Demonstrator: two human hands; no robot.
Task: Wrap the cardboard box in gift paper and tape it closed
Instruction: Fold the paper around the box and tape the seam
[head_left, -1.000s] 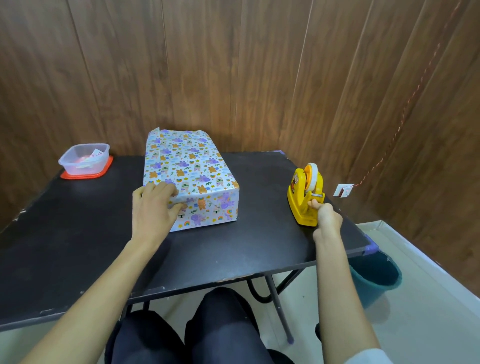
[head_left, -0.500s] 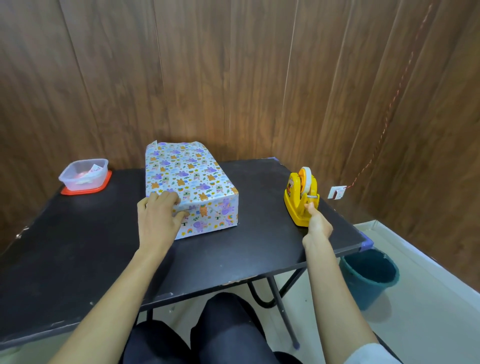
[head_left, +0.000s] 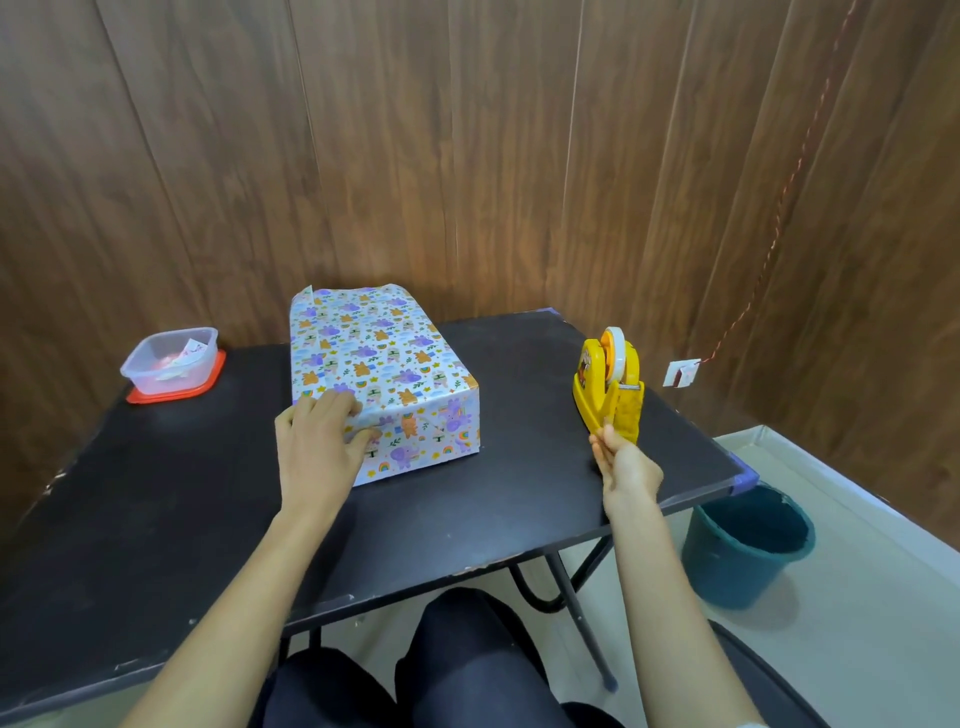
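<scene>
Black table (head_left: 519, 493): wrapped box (head_left: 384, 374) centre, yellow tape dispenser (head_left: 608, 389) right, plastic tub (head_left: 171, 361) far-left.

A plain room corner: wood-panelled walls (head_left: 467, 156), a black folding table (head_left: 156, 519), a teal bucket (head_left: 727, 577) on the floor (head_left: 857, 634).

You get even, soft light from above: the wooden wall (head_left: 467, 156) glows warm, the black table (head_left: 156, 519) shows a dull sheen, and the wrapped box (head_left: 384, 364) casts a faint shadow. Straight lines bow toward the edges; focus is sharp throughout.
</scene>
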